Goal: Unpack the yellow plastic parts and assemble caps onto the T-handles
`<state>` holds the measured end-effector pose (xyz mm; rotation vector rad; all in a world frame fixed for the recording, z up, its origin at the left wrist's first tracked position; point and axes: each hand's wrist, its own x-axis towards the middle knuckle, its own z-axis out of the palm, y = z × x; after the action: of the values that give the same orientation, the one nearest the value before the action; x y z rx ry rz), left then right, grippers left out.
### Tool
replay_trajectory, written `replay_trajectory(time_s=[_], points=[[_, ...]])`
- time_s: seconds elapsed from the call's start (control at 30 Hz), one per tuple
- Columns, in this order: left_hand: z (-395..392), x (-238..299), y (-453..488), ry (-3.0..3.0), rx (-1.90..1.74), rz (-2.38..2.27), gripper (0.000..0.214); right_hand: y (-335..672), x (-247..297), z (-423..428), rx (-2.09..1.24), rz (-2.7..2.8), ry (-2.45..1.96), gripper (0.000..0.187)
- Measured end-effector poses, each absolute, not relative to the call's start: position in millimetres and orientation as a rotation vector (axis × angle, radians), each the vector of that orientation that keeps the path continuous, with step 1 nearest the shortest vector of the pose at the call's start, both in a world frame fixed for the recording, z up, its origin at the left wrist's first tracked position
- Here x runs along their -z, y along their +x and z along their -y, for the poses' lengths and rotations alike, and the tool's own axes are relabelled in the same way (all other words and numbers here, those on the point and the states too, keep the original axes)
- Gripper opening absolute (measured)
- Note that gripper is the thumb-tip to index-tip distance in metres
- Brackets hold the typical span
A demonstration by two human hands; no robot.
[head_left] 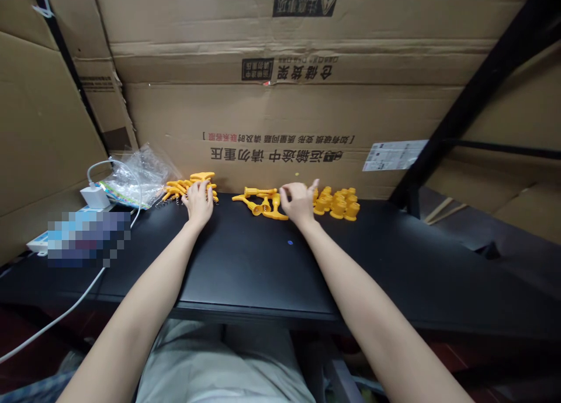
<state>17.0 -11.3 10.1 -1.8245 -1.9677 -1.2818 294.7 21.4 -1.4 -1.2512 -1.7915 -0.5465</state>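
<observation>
Three groups of small yellow plastic parts lie along the far edge of a black table (245,263). My left hand (198,201) rests on the left pile of flat yellow pieces (193,187), fingers bent down into them. My right hand (298,201) reaches between the middle group of funnel-like yellow parts (262,203) and the right cluster of upright yellow caps (339,203), fingers curled with the thumb raised. Whether either hand holds a piece is hidden by the fingers.
Cardboard sheets (284,99) wall off the back and left. A crumpled clear plastic bag (135,178), a white charger (94,197) with a cable and a power strip sit at the left. A black metal frame post (460,111) slants at the right.
</observation>
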Motion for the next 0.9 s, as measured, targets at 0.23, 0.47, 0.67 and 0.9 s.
replay_trajectory(time_s=[0.23, 0.47, 0.67, 0.9], points=[[-6.5, 3.8, 11.5, -1.748, 1.154, 2.156, 0.044, 241.7, 19.9, -7.8, 0.422, 2.207, -1.291, 0.034], [-22.6, 8.4, 1.6, -1.877, 0.846, 2.163, 0.048, 241.1, 23.9, -10.9, 0.339, 2.258, -1.286, 0.021], [-33.4, 0.1, -8.4, -1.971, 0.663, 2.144, 0.047, 242.9, 20.4, -9.0, 0.341, 2.144, -1.108, 0.027], [-36.7, -1.4, -9.5, -2.065, 0.577, 2.006, 0.047, 241.6, 15.6, -5.8, 0.408, 2.087, -0.929, 0.031]])
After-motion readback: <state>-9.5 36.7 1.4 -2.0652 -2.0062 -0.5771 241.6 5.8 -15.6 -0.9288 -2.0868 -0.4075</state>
